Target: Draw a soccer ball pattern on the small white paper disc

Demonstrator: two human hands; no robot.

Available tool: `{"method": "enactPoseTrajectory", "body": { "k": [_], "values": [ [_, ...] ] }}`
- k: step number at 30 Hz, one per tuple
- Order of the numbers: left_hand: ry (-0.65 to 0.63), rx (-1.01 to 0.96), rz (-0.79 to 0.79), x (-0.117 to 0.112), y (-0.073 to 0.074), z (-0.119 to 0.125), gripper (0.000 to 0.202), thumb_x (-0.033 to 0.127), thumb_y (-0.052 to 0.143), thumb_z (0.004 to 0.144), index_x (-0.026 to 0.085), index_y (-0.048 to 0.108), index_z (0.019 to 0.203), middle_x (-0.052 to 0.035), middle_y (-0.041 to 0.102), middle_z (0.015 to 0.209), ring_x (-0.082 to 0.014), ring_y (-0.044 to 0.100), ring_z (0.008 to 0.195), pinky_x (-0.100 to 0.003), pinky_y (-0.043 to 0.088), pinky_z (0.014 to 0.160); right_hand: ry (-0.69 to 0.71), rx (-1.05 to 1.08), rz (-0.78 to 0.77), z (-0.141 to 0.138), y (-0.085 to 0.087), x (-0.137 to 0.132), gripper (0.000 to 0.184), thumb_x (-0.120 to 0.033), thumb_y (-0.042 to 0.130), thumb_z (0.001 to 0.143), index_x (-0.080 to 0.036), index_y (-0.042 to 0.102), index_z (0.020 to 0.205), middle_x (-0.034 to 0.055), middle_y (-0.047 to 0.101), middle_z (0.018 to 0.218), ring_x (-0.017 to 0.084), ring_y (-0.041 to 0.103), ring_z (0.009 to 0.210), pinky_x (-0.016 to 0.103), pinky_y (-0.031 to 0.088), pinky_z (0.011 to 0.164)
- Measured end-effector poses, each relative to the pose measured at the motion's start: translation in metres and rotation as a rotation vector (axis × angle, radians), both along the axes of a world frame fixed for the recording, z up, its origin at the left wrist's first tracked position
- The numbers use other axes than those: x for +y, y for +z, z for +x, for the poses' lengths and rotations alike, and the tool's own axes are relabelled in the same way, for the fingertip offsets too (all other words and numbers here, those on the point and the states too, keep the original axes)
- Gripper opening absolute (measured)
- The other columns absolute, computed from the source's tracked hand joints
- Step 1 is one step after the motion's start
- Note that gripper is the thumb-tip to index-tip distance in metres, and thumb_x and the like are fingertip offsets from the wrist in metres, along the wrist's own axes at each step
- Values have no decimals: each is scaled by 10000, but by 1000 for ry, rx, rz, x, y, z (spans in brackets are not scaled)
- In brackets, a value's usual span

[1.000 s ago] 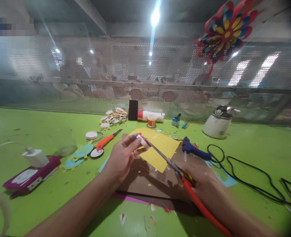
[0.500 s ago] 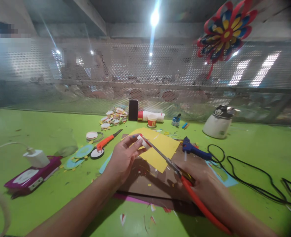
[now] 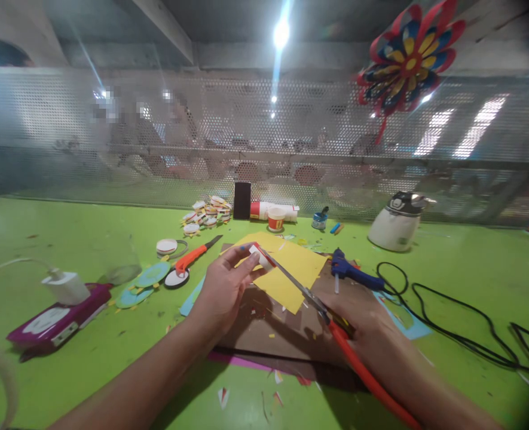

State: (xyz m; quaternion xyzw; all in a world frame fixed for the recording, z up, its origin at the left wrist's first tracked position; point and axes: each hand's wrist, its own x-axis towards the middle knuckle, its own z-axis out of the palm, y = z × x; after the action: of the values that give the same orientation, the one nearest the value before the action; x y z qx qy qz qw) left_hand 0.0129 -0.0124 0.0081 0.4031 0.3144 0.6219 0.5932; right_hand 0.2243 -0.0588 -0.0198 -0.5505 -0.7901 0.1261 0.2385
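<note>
Between the thumb and fingers of my left hand [image 3: 223,283] is a small white and red paper piece [image 3: 262,258]. My right hand [image 3: 372,328] is closed on the scissors [image 3: 311,297], which have red-orange handles and long blades. The blade tips reach the paper piece; how far the blades are apart is hard to see. Under both hands lie a yellow paper sheet [image 3: 286,272] and a brown board [image 3: 255,334] dotted with paper scraps.
A blue glue gun [image 3: 356,272] with a black cord lies right of the board. On the left are an orange-handled cutter [image 3: 195,255], light-blue paper discs [image 3: 153,275] and a purple power strip [image 3: 62,319]. A paper cup [image 3: 275,220] and a phone [image 3: 242,201] stand behind.
Almost nothing differs. Both hands, the paper piece and the scissors keep nearly the same places.
</note>
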Motion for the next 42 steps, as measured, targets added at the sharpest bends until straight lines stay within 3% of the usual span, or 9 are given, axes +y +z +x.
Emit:
{"method": "enactPoseTrajectory", "body": {
  "k": [5, 13, 18, 25, 30, 42],
  "values": [
    [-1, -39, -7, 6, -6, 1, 90, 155, 743, 735, 130, 713, 816, -108, 726, 947, -227, 699, 865, -379, 535, 874, -5, -7, 9, -1, 2, -2, 212, -189, 498, 864, -250, 692, 925, 21, 748, 888, 240, 671, 813, 322, 477, 730],
    [-31, -157, -41, 16, -15, -5, 174, 163, 733, 761, 151, 694, 931, -72, 729, 1019, -188, 703, 911, -336, 537, 910, -2, -25, 113, 4, -4, 2, 203, -190, 540, 835, -240, 710, 934, 21, 755, 892, 220, 680, 790, 284, 473, 659],
    [-56, -106, -105, 16, -13, -7, 208, 137, 688, 805, 165, 647, 1007, -68, 731, 962, -178, 713, 773, -329, 576, 761, 6, -25, 126, 4, -3, 2, 248, -169, 524, 823, -246, 714, 963, 13, 756, 906, 205, 681, 796, 279, 480, 681],
    [-80, -52, -55, 14, -14, -6, 188, 173, 746, 764, 121, 687, 935, -77, 706, 984, -173, 694, 757, -358, 583, 755, -23, -52, 125, 5, -3, 3, 209, -187, 526, 804, -245, 714, 875, -2, 732, 774, 189, 660, 695, 261, 470, 611],
    [-85, -69, -39, 16, -17, -5, 215, 180, 766, 741, 118, 692, 933, -76, 708, 968, -174, 689, 776, -364, 581, 783, -11, -55, 136, 7, -3, 6, 230, -181, 525, 793, -238, 716, 907, 29, 759, 912, 218, 687, 801, 269, 491, 637],
    [-78, -88, -28, 15, -16, -4, 208, 175, 778, 724, 119, 688, 903, -72, 712, 930, -185, 692, 790, -350, 575, 761, -33, -85, 124, 8, -8, 2, 243, -210, 554, 821, -252, 727, 986, 20, 768, 926, 226, 698, 788, 282, 490, 626]
  ]
}}
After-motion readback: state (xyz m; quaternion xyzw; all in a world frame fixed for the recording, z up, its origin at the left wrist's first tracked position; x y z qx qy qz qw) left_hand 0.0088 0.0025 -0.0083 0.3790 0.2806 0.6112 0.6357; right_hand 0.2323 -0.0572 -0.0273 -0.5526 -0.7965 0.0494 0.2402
